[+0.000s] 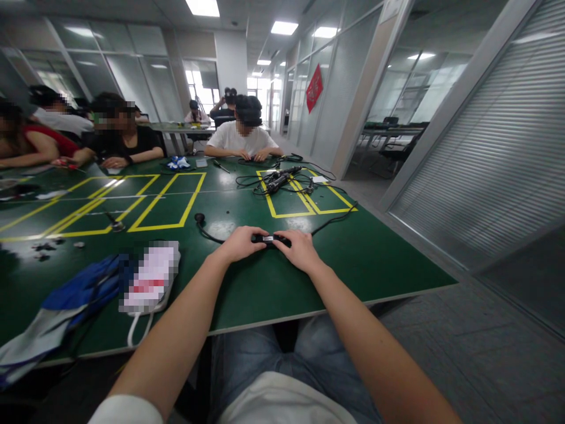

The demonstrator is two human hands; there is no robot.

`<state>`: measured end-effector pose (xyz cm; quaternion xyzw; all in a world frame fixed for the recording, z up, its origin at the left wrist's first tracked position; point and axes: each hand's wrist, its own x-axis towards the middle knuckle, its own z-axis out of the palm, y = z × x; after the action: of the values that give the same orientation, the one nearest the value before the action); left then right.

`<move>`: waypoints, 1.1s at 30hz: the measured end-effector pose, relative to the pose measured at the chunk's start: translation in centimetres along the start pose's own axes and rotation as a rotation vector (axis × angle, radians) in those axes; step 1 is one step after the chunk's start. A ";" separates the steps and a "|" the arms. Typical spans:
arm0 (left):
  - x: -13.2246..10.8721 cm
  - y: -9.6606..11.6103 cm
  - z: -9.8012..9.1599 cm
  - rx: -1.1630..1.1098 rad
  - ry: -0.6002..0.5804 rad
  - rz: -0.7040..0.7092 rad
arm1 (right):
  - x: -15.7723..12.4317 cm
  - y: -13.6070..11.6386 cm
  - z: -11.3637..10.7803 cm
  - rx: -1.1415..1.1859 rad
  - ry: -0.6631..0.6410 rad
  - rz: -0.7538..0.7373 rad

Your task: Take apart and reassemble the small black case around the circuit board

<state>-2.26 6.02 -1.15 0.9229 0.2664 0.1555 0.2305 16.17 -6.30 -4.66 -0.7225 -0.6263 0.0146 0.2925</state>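
Observation:
A slim black adapter-like block [268,239] with a small white label lies just above the green table, held level between my hands. My left hand [241,243] grips its left end, fingers curled and thumb along the near side. Its right end is in my right hand [301,247], the thumb close to the label. My fingers hide both ends. From the left side a black cord runs to a round black plug [200,218] on the table. Another black cable [334,218] leads off from the right side toward the table's far right edge.
Yellow tape rectangles mark the green table [379,253]. Tangled black cables and tool-like parts [279,181] lie ahead. To my left are a phone [152,274] with a white strap, blue-grey gloves [83,294] and small parts [46,247]. Across sits a person in white [241,138]; others are at left.

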 end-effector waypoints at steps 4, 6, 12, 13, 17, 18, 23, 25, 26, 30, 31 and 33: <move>0.1 -0.2 0.1 -0.011 -0.001 0.001 | 0.5 0.3 0.2 0.043 -0.010 0.086; 0.1 -0.3 0.2 -0.005 0.001 0.006 | 0.8 0.5 0.3 0.060 -0.013 0.104; 0.0 -0.4 0.2 0.016 0.012 0.005 | 1.1 0.7 0.3 0.074 -0.036 0.115; 0.0 -0.4 0.2 0.015 0.009 0.003 | 1.1 0.7 0.3 0.073 -0.038 0.114; 0.0 -0.3 0.2 -0.001 0.001 -0.003 | 1.1 0.6 0.2 0.071 -0.042 0.118; 0.0 -0.3 0.2 -0.003 0.002 -0.002 | 1.1 0.5 0.2 0.072 -0.042 0.118; 0.0 -0.3 0.2 0.011 0.008 0.002 | 1.1 0.5 0.2 0.066 -0.039 0.112; 0.1 -0.2 0.2 0.018 0.010 -0.002 | 1.0 0.5 0.2 0.053 -0.038 0.109; 0.1 -0.1 0.2 0.018 0.011 -0.004 | 0.9 0.5 0.3 0.047 -0.033 0.106; 0.1 0.1 0.3 0.004 0.020 0.003 | 0.6 0.6 0.4 0.047 -0.013 0.083; 0.1 0.1 0.3 0.004 0.021 0.007 | 0.6 0.7 0.5 0.050 -0.015 0.079; 0.1 0.2 0.3 0.008 0.024 0.012 | 0.5 0.7 0.5 0.053 -0.018 0.069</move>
<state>-2.00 5.84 -1.25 0.9234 0.2644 0.1669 0.2226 16.74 -5.69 -5.21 -0.7354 -0.6033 0.0478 0.3049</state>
